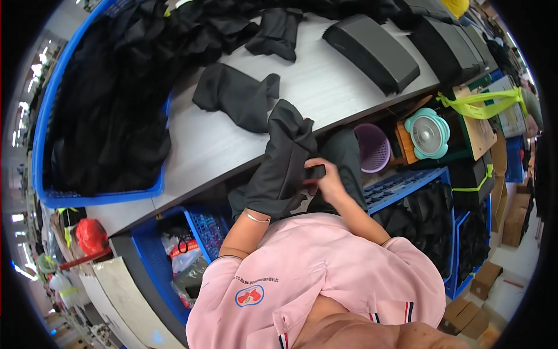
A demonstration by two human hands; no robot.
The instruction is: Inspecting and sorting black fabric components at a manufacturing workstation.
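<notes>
My left forearm (239,232), with a bracelet at the wrist, runs into a black sewn fabric piece (282,154) shaped like a tube. The cloth covers my left hand, so its fingers are hidden. At the right side of this piece is my right hand (328,181), its fingers closed around a small black thing (315,171); whether that is a separate item or part of the cloth, I cannot tell. Just beyond, another black fabric piece (232,96) lies crumpled on the pale table (203,139). A further one (276,35) rests behind it.
A blue basket (104,200) heaped with black cloth stands on the table's left. Stacked black pieces (375,52) lie at the far right. Below the edge are a purple bin (372,148), a turquoise fan (428,134) and blue crates (407,186); another blue basket (168,273) holds bags.
</notes>
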